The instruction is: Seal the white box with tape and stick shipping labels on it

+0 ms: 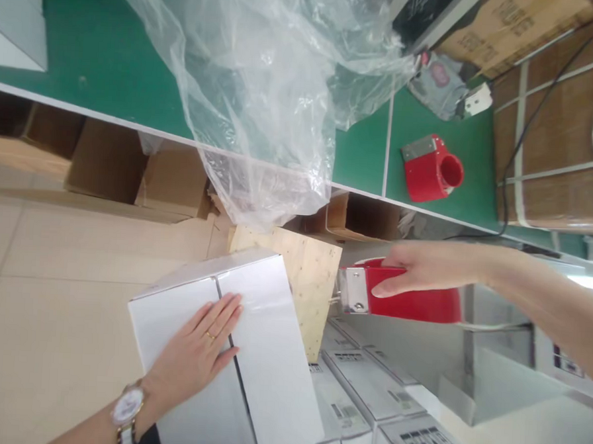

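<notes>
Evidently steadying the flaps, the left hand presses flat on the glossy white cardboard box while the right hand grips a red tape dispenser just beside it.

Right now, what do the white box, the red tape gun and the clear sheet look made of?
White box: glossy coated cardboard, judging by its sheen and folded flaps. Red tape gun: smooth red plastic, probably, with a shiny metal plate at the front. Clear sheet: thin plastic film, see-through and crinkled.
</notes>
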`<state>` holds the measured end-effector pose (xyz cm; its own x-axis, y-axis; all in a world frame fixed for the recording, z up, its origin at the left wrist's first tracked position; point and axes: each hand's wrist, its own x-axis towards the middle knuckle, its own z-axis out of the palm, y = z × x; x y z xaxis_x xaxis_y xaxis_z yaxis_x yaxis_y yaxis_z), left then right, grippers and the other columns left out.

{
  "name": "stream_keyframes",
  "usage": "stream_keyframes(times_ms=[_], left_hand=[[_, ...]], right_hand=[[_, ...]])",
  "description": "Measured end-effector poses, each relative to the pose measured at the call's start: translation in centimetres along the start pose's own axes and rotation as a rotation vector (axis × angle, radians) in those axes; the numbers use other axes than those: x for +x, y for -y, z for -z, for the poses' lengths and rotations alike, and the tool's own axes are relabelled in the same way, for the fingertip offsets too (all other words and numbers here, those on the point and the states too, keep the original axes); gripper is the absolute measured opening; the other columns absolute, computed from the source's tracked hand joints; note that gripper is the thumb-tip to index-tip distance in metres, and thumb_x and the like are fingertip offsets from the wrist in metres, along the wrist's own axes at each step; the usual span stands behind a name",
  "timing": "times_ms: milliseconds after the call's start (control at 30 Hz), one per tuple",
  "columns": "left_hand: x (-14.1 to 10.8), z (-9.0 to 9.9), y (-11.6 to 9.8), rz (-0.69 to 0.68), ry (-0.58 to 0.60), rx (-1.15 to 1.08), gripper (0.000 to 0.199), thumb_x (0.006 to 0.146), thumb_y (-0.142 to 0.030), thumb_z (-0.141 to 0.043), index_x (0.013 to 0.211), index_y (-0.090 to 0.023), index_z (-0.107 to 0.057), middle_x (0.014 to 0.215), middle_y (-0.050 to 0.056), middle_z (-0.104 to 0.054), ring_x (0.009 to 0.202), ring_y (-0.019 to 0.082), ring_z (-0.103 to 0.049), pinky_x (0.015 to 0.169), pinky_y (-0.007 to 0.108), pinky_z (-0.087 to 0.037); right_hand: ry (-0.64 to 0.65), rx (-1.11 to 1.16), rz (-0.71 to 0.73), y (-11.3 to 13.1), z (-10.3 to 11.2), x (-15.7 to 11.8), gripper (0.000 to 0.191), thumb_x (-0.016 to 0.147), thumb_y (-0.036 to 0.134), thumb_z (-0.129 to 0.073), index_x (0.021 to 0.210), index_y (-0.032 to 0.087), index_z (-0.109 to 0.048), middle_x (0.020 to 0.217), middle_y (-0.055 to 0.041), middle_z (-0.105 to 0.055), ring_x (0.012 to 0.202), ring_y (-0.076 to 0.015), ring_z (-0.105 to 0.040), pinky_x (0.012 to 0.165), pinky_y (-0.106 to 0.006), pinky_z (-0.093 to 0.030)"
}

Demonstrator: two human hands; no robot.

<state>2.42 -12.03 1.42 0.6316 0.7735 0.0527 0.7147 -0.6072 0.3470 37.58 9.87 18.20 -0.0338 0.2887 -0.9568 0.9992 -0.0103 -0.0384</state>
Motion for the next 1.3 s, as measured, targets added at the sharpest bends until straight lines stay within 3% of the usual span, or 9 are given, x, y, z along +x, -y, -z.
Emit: stream_keyframes(times_ms=[100, 333, 567, 667, 767, 967, 1100, 1200, 1300], left_hand=[[0.0, -0.1, 0.0, 0.008, -0.019, 0.005, 0.065, 0.103, -0.043, -0.035, 0.159, -0.013, -0.026, 0.155, 0.014, -0.043, 0.141, 0.030, -0.045, 0.114, 0.044, -0.034], [1.2, 0.2, 0.4, -0.081, 0.057, -0.002, 0.061, 0.105, -0.043, -0.035, 0.156, -0.011, -0.033, 0.156, 0.013, -0.043, 0.145, 0.027, -0.039, 0.120, 0.041, -0.025], [8.5, -0.3, 0.4, -0.319, 0.245, -0.075, 0.066, 0.104, -0.047, -0.041, 0.158, -0.011, -0.028, 0.163, 0.012, -0.031, 0.150, 0.024, -0.029, 0.123, 0.038, -0.020], [11.4, -0.8, -0.1, -0.386, 0.294, -0.084, 0.064, 0.104, -0.047, -0.041, 0.154, -0.008, -0.035, 0.161, 0.015, -0.033, 0.151, 0.025, -0.027, 0.124, 0.039, -0.017], [12.5, -1.2, -0.4, -0.427, 0.310, -0.064, 0.062, 0.104, -0.046, -0.041, 0.150, -0.004, -0.041, 0.160, 0.018, -0.035, 0.150, 0.027, -0.029, 0.124, 0.040, -0.017], [12.3, -1.3, 0.0, -0.448, 0.276, -0.008, 0.064, 0.102, -0.042, -0.045, 0.154, -0.006, -0.034, 0.163, 0.016, -0.030, 0.152, 0.027, -0.025, 0.123, 0.041, -0.019], [12.5, -1.3, 0.1, -0.487, 0.250, 0.009, 0.061, 0.101, -0.043, -0.046, 0.149, -0.004, -0.041, 0.159, 0.017, -0.038, 0.149, 0.029, -0.032, 0.121, 0.042, -0.022], [12.8, -1.1, -0.1, -0.491, 0.230, 0.022, 0.056, 0.103, -0.041, -0.042, 0.143, -0.003, -0.049, 0.154, 0.018, -0.046, 0.144, 0.030, -0.040, 0.118, 0.043, -0.028], [13.5, -0.8, -0.3, -0.490, 0.199, -0.002, 0.050, 0.105, -0.037, -0.037, 0.136, -0.003, -0.057, 0.146, 0.019, -0.055, 0.135, 0.030, -0.050, 0.114, 0.043, -0.035]], right_hand=[[0.094, -0.120, -0.047, -0.6, -0.5, 2.6, 0.047, 0.079, 0.062, -0.066, 0.075, 0.016, -0.069, 0.070, -0.0055, -0.067, 0.059, -0.0217, -0.063, 0.053, -0.031, -0.041], [0.077, -0.147, -0.065, -3.7, -3.5, 11.0, 0.039, 0.080, 0.057, -0.062, 0.081, 0.018, -0.069, 0.086, -0.0094, -0.070, 0.070, -0.0249, -0.066, 0.054, -0.034, -0.041], [0.020, -0.068, -0.042, 0.1, -7.3, 17.0, 0.054, 0.073, 0.062, -0.066, 0.102, 0.017, -0.071, 0.110, -0.0143, -0.071, 0.091, -0.0324, -0.069, 0.066, -0.038, -0.049], [0.028, -0.032, -0.030, 1.4, -8.3, 19.3, 0.064, 0.067, 0.064, -0.072, 0.112, 0.018, -0.070, 0.115, -0.0140, -0.070, 0.093, -0.0329, -0.069, 0.070, -0.040, -0.052], [0.045, -0.006, -0.039, 0.6, -8.1, 19.9, 0.068, 0.062, 0.063, -0.076, 0.114, 0.018, -0.070, 0.115, -0.0132, -0.070, 0.090, -0.0330, -0.069, 0.072, -0.042, -0.054], [-0.009, -0.008, -0.048, -4.9, -5.4, 18.3, 0.064, 0.059, 0.063, -0.081, 0.102, 0.017, -0.076, 0.109, -0.0116, -0.072, 0.096, -0.0333, -0.068, 0.080, -0.040, -0.053], [-0.093, -0.126, -0.084, -7.2, -5.3, 18.4, 0.061, 0.067, 0.057, -0.077, 0.107, 0.011, -0.075, 0.113, -0.0190, -0.072, 0.102, -0.0379, -0.067, 0.083, -0.044, -0.052], [-0.110, -0.107, -0.064, -6.5, -7.0, 19.7, 0.061, 0.073, 0.056, -0.071, 0.113, 0.010, -0.073, 0.116, -0.0216, -0.071, 0.102, -0.0395, -0.068, 0.082, -0.046, -0.053], [-0.114, -0.070, -0.024, -3.6, -9.5, 21.6, 0.053, 0.077, 0.049, -0.068, 0.114, 0.011, -0.073, 0.116, -0.0211, -0.072, 0.102, -0.0384, -0.069, 0.082, -0.045, -0.055]])
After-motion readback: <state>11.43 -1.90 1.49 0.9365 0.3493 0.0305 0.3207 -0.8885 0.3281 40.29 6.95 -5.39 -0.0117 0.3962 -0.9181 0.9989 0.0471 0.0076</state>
